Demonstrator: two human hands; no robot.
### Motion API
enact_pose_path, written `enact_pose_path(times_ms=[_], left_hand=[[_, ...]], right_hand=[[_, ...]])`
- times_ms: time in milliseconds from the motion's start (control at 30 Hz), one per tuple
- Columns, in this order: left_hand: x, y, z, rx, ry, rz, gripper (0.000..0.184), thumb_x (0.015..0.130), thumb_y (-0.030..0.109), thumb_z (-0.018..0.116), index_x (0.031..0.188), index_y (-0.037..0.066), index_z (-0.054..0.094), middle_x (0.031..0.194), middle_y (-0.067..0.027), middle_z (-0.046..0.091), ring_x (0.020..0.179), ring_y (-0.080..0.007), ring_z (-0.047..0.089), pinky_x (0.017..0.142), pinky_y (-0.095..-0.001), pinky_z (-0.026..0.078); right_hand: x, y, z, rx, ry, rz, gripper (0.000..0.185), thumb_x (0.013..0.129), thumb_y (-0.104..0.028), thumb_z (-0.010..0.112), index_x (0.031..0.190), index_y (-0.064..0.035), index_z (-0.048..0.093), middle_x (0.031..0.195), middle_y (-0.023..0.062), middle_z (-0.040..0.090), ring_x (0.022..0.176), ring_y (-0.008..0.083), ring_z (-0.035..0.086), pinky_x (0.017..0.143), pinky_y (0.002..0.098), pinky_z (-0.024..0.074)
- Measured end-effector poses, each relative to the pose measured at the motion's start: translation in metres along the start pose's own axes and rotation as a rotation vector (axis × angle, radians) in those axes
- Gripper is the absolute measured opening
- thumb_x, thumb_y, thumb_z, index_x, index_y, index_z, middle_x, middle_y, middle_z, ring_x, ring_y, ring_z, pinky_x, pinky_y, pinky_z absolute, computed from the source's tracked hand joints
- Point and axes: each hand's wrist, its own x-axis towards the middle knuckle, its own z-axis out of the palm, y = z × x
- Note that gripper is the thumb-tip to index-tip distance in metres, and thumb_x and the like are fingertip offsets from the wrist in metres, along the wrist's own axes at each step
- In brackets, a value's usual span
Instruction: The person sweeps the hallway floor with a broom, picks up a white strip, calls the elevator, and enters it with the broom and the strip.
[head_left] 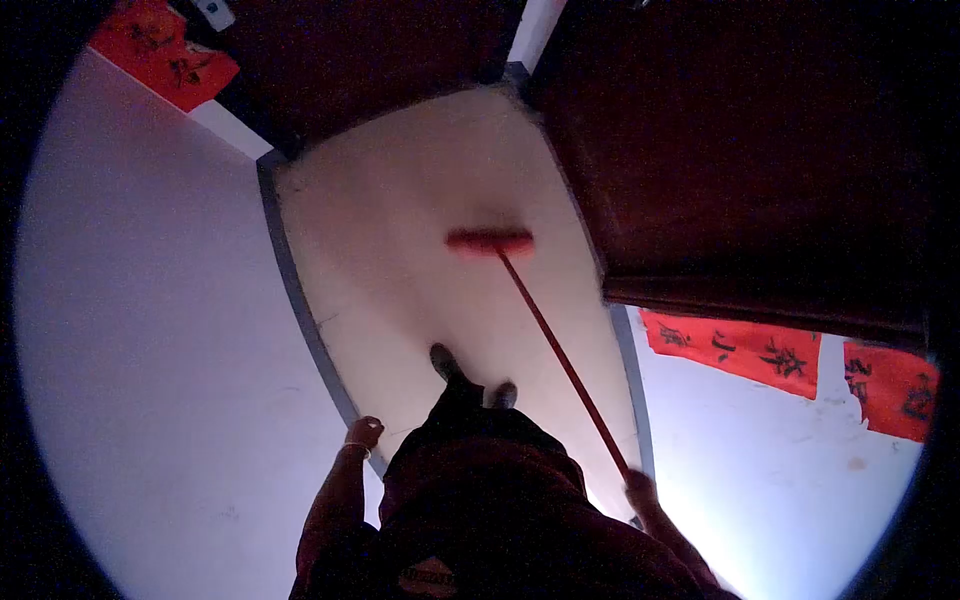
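Note:
A long-handled broom with a red head (490, 242) rests on the pale floor in front of the person's feet. Its reddish stick (565, 365) slants down to the right, where my right hand (640, 488) is wrapped round the upper end. At the left, beside the white wall, my left hand (366, 431) hangs clear of the broom with its fingers curled and nothing visible in them. A light band circles the left wrist.
Dark doors (740, 150) stand ahead and to the right. White walls (160, 300) with a grey skirting (290, 270) flank the floor (390, 210). Red paper strips with black characters (735, 350) hang on the right wall, another (175, 55) at upper left. Two dark shoes (442, 360) show below.

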Motion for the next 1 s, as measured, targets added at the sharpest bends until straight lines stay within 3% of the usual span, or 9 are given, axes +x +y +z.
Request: enact_pose_path(times_ms=[167,233,367,467,633,833,933,967,1000], left_hand=[[-0.031,0.039,-0.076,-0.163,-0.072,-0.238,0.029,0.075,0.033,0.057,0.093,0.011,0.063,0.094,-0.0165,0.062,0.093,-0.0286,0.058,0.082,-0.0363,0.046],[-0.031,0.013,-0.081,-0.351,0.135,-0.117,0.022,0.079,0.025,0.056,0.093,0.009,0.061,0.081,-0.0108,0.063,0.074,-0.0257,0.061,0.068,-0.0351,0.049],[-0.061,0.018,-0.148,-0.788,0.193,-0.243,0.018,0.08,0.016,0.057,0.097,0.008,0.06,0.074,-0.0043,0.06,0.06,-0.0102,0.054,0.057,-0.0277,0.047],[-0.082,-0.051,-0.153,-0.458,0.418,-0.312,0.021,0.08,0.016,0.057,0.099,0.007,0.058,0.076,-0.0059,0.062,0.061,-0.0135,0.055,0.058,-0.0295,0.048],[-0.143,-0.132,-0.16,0.095,0.245,-0.585,0.02,0.077,0.023,0.057,0.086,0.006,0.059,0.083,-0.0117,0.063,0.076,-0.0268,0.06,0.069,-0.0361,0.048],[-0.157,-0.191,-0.174,0.368,0.084,-0.581,0.026,0.074,0.03,0.056,0.076,0.005,0.062,0.085,-0.0144,0.062,0.084,-0.0294,0.06,0.075,-0.0388,0.047],[-0.117,-0.231,-0.152,-0.199,0.254,-0.561,0.019,0.081,0.024,0.046,0.07,0.011,0.054,0.052,-0.003,0.047,0.04,-0.0184,0.045,0.038,-0.034,0.036],[-0.099,-0.226,-0.153,-0.533,0.262,-0.638,0.017,0.081,0.022,0.047,0.067,0.013,0.048,0.054,-0.0004,0.045,0.043,-0.0162,0.043,0.038,-0.0306,0.032],[-0.081,-0.197,-0.146,-0.598,0.186,-0.71,0.014,0.079,0.022,0.052,0.075,0.01,0.055,0.067,-0.0037,0.054,0.055,-0.0184,0.051,0.049,-0.0325,0.04]], right_hand=[[0.291,-0.193,-0.058,0.343,0.079,-0.104,0.024,0.079,-0.014,0.05,0.102,-0.0055,0.054,0.079,0.015,0.06,0.07,0.0279,0.06,0.061,0.0381,0.0484],[0.37,-0.278,-0.123,0.409,0.101,-0.188,0.026,0.08,-0.014,0.049,0.105,-0.0059,0.052,0.08,0.0153,0.06,0.07,0.0279,0.06,0.062,0.0385,0.0487],[0.402,-0.368,-0.225,0.445,0.068,-0.208,0.023,0.082,-0.015,0.046,0.103,-0.0052,0.051,0.086,0.0183,0.06,0.078,0.0322,0.061,0.071,0.0421,0.0487],[0.409,-0.341,-0.176,0.34,0.058,-0.183,0.021,0.083,-0.016,0.043,0.099,-0.0051,0.051,0.09,0.018,0.06,0.086,0.0353,0.058,0.078,0.0436,0.0464],[0.271,-0.179,-0.033,0.163,-0.021,-0.121,0.029,0.083,-0.01,0.04,0.111,-0.0087,0.05,0.099,0.0172,0.059,0.091,0.0319,0.057,0.08,0.0397,0.0463],[-0.113,-0.031,0.054,0.22,-0.119,0.102,0.034,0.082,-0.004,0.042,0.114,-0.0109,0.051,0.095,0.0157,0.06,0.086,0.0306,0.059,0.076,0.0377,0.0476],[-0.223,-0.064,-0.001,0.111,-0.255,0.342,0.027,0.084,-0.007,0.042,0.109,-0.0088,0.054,0.087,0.0118,0.062,0.075,0.0274,0.06,0.065,0.0382,0.0494],[-0.234,-0.085,-0.028,0.048,-0.256,0.321,0.024,0.086,-0.01,0.043,0.107,-0.0067,0.055,0.085,0.0112,0.062,0.074,0.0255,0.06,0.062,0.0373,0.0493],[-0.23,-0.104,-0.068,0.308,-0.387,0.71,0.022,0.085,-0.013,0.047,0.105,-0.0059,0.056,0.083,0.011,0.061,0.074,0.0237,0.06,0.062,0.0362,0.0492]])
